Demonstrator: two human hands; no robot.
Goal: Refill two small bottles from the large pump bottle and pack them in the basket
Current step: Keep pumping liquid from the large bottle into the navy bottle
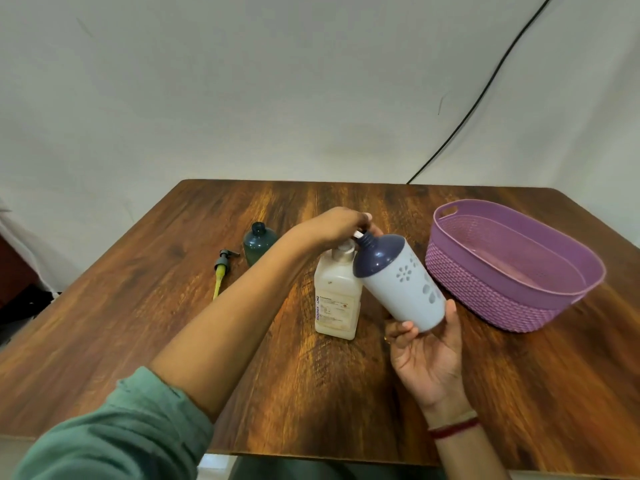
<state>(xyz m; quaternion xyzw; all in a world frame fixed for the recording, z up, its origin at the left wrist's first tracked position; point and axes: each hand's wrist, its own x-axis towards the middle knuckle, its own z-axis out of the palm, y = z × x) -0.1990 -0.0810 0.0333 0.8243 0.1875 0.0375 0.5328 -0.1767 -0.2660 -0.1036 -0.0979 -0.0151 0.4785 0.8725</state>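
The large cream pump bottle (335,299) stands upright in the middle of the table. My left hand (337,225) rests on top of its pump head, fingers bent over the white nozzle. My right hand (424,344) grips the base of a small white bottle with a dark blue shoulder (398,278), tilted so its open neck meets the pump nozzle. A second small bottle (259,243), dark green and uncapped, stands upright behind my left forearm. Its grey pump cap with a yellow tube (221,271) lies on the table to the left.
A purple woven plastic basket (450,265) sits at the right of the wooden table (277,393), with nothing seen inside it. A black cable (485,88) runs down the wall behind the table's far edge.
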